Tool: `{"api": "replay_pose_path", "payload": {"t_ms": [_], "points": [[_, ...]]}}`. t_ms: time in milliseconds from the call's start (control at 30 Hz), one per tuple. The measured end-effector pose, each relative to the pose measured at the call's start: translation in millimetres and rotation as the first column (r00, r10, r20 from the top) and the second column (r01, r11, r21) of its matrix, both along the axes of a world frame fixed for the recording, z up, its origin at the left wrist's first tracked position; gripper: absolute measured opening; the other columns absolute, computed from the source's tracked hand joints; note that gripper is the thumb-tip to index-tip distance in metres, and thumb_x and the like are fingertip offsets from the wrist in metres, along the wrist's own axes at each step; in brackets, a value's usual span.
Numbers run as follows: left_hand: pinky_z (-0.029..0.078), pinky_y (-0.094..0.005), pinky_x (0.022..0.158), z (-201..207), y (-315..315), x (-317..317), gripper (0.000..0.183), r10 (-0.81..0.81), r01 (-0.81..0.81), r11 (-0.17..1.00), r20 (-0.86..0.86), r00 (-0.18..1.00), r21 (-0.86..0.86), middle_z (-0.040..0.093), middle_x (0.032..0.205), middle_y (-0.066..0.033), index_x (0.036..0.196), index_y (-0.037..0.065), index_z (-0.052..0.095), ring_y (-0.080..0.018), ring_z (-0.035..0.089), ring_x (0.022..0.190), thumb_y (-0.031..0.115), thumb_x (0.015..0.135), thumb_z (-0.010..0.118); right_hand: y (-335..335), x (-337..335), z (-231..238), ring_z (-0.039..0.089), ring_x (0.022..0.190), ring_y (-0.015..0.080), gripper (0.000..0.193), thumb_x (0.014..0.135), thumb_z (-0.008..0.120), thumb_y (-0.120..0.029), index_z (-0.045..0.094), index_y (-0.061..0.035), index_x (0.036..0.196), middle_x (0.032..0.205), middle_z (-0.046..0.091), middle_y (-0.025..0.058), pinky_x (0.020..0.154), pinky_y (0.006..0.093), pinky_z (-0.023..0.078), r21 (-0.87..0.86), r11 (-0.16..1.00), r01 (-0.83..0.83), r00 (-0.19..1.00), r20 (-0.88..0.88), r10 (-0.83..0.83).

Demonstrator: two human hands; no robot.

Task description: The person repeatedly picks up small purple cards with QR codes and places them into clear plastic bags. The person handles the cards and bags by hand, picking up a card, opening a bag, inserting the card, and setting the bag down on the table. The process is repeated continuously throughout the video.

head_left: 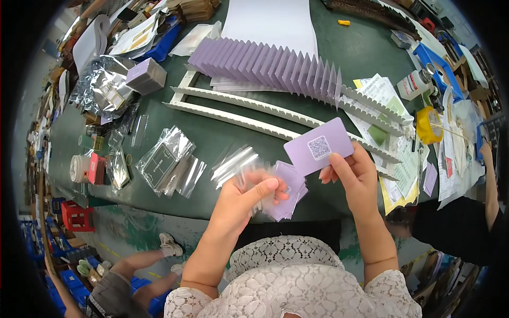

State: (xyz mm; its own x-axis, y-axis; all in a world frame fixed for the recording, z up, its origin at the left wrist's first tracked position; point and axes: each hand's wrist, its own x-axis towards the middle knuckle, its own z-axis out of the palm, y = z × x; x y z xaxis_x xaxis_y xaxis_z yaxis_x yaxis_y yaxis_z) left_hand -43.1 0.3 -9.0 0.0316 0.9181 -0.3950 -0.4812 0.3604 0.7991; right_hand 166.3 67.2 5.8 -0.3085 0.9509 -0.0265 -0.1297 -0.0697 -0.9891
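Observation:
My right hand (pixel 358 175) pinches a light purple card (pixel 301 152) with a square code on it, thumb on the printed face. Clear plastic sleeves (pixel 233 165) are gripped in my closed left hand (pixel 249 196), thumb pressed over the fingers. A small fanned stack of purple cards (pixel 294 196) lies against those fingers, near the table's front edge; I cannot tell if the hand holds it too. Beyond both hands, a long row of purple cards (pixel 254 61) stands upright in a white notched rack (pixel 233 112).
Left on the green table (pixel 212 138) lie a pile of clear sleeves (pixel 167 161) and a boxed-looking block of cards (pixel 146 77). To the right are papers (pixel 389 106), a white bottle (pixel 414 85) and a yellow tape roll (pixel 428 125). Other people are at both sides.

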Motion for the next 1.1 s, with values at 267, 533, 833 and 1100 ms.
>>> {"api": "replay_pose_path", "payload": {"t_ms": [267, 533, 833, 1100], "points": [[0.049, -0.0263, 0.068, -7.6, -1.5, -0.5, 0.013, -0.101, 0.105, 0.993, -0.080, 0.992, 0.057, 0.068, 0.085, -0.0088, 0.087, 0.002, 0.063, -0.0134, 0.063, 0.078, 0.010, 0.082, 0.073, 1.5, -3.0, 6.0, 0.060, 0.069, 0.0096, 0.012, 0.095, 0.054, -0.009, 0.055, 0.0006, 0.102, 0.079, 0.065, 0.0076, 0.062, 0.0224, 0.045, -0.060, 0.995, -0.078, 0.996, -0.039, 0.076], [0.049, -0.0264, 0.068, 0.8, 5.0, -5.5, 0.018, -0.118, 0.119, 0.992, -0.029, 0.993, 0.027, 0.069, 0.085, -0.0098, 0.091, 0.001, 0.063, -0.0150, 0.065, 0.078, 0.016, 0.084, 0.072, -1.8, -5.6, 5.8, 0.060, 0.065, 0.0106, 0.014, 0.094, 0.055, -0.006, 0.054, 0.0016, 0.105, 0.077, 0.063, 0.0068, 0.061, 0.0225, 0.047, -0.080, 0.983, -0.168, 0.985, 0.029, 0.170], [0.051, -0.0249, 0.070, -4.4, 4.2, -6.6, 0.021, 0.028, -0.014, 0.998, -0.217, 0.976, 0.067, 0.065, 0.087, -0.0067, 0.086, 0.004, 0.058, -0.0128, 0.064, 0.079, 0.006, 0.077, 0.077, -2.0, -7.7, 8.1, 0.057, 0.075, 0.0088, 0.044, 0.092, 0.057, -0.006, 0.048, -0.0040, 0.136, 0.090, 0.062, 0.0056, 0.068, 0.0229, 0.047, 0.086, 0.957, -0.276, 0.937, 0.244, 0.248], [0.047, -0.0221, 0.065, -3.8, 9.0, -5.1, 0.015, 0.038, -0.002, 0.992, -0.272, 0.962, 0.130, 0.067, 0.086, -0.0073, 0.088, 0.004, 0.060, -0.0117, 0.063, 0.078, 0.007, 0.081, 0.073, -15.7, -10.5, -11.1, 0.053, 0.069, 0.0094, 0.048, 0.087, 0.065, -0.007, 0.053, -0.0067, 0.133, 0.090, 0.063, 0.0070, 0.066, 0.0241, 0.047, 0.121, 0.910, -0.395, 0.884, 0.320, 0.341]]}}
